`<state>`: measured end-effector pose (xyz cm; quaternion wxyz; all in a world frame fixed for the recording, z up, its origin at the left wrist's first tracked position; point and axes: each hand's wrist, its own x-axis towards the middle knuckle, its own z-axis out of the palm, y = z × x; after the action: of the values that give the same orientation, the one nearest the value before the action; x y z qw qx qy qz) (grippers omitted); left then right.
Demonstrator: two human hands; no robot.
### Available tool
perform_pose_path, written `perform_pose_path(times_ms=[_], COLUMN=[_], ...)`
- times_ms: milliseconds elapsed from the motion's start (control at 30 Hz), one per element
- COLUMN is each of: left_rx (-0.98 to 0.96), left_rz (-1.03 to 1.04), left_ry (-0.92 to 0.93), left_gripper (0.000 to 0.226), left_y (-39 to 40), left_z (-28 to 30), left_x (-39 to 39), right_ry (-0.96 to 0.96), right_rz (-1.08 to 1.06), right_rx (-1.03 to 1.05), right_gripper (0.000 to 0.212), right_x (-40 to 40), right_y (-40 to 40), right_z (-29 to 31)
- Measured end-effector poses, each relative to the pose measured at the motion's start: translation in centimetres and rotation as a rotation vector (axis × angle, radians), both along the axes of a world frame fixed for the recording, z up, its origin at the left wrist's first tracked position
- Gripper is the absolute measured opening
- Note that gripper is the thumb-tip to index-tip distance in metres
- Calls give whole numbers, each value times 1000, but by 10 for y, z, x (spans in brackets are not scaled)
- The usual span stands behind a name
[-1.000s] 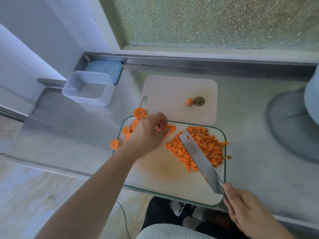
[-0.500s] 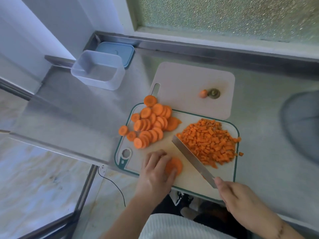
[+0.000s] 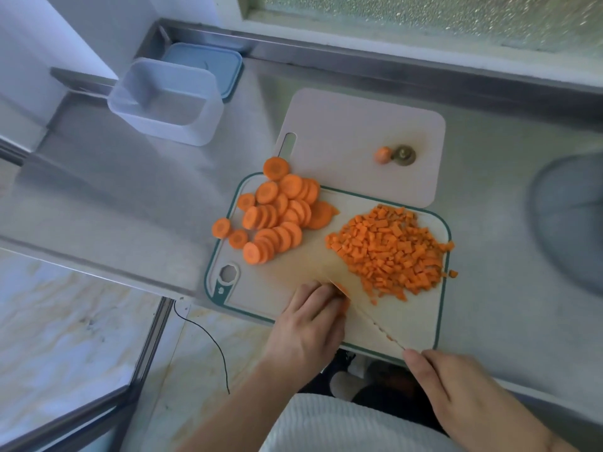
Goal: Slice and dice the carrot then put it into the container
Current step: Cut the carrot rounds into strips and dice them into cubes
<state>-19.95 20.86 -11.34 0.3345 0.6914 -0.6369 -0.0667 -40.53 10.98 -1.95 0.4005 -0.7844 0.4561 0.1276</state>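
A pile of round carrot slices point(image 3: 277, 213) lies on the left of the green-rimmed cutting board point(image 3: 421, 324). Diced carrot point(image 3: 391, 252) is heaped on the board's right side. My left hand point(image 3: 310, 327) holds down a few carrot slices point(image 3: 342, 293) at the board's near edge, fingers curled over them. My right hand point(image 3: 456, 389) grips the knife handle; the knife blade point(image 3: 365, 313) stands edge-down against the held slices. The clear container point(image 3: 166, 102) sits at the back left, with nothing in it.
A blue lid point(image 3: 212, 65) lies behind the container. A second pale board point(image 3: 359, 125) behind the first carries the carrot ends point(image 3: 396, 154). One slice point(image 3: 221, 228) sits off the board on the steel counter. A round grey object point(image 3: 571, 223) is at the right.
My left hand carried slices from the pile to the board's near edge and now covers them. The knife turned from lying flat to standing edge-down on those slices.
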Motion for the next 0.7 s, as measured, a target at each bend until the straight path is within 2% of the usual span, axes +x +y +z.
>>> perform_pose_path(times_ms=[200,433,600,700], left_rx=[-2,-24,-30,-32], left_rz=[-6,-14,8,13], left_ry=[17,-34,-3,28], left_gripper=[18,13,9,11], left_y=[-2,0,1,2], left_z=[2,4,0,-1], left_x=[3,9,5,4], right_ry=[25,-61,16,102], right_rz=[64,-21,-7,59], right_rx=[5,51,26,39], right_gripper=[60,62,78,68], right_x=[22,13,-3,9], right_y=[-4,-5,3,3], right_z=[-1,3,1,4])
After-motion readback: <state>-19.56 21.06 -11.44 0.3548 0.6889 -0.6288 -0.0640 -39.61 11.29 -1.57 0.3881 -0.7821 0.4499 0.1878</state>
